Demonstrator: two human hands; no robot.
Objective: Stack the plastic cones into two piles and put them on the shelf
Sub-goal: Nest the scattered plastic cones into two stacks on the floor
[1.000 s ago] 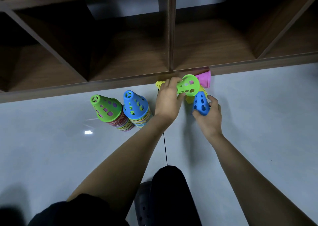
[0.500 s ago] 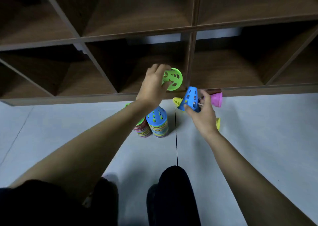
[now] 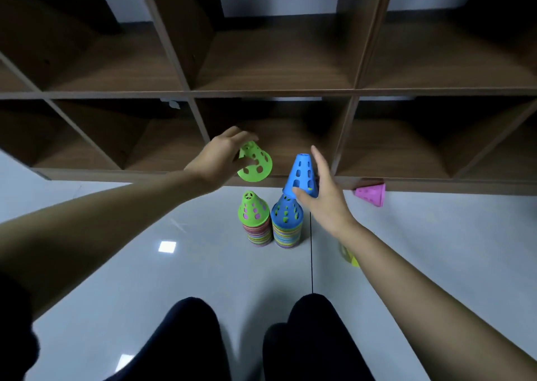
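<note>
Glossy grey floor (image 3: 116, 264), dark seam (image 3: 311, 264)

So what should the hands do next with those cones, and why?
Probably lower the blue cone onto the blue-topped pile. The right hand holds it upright, its base right over that pile's tip, so a short drop should nest it.

Arms outstretched, left hand (image 3: 218, 160) and right hand (image 3: 322, 199) in pinch grips.
</note>
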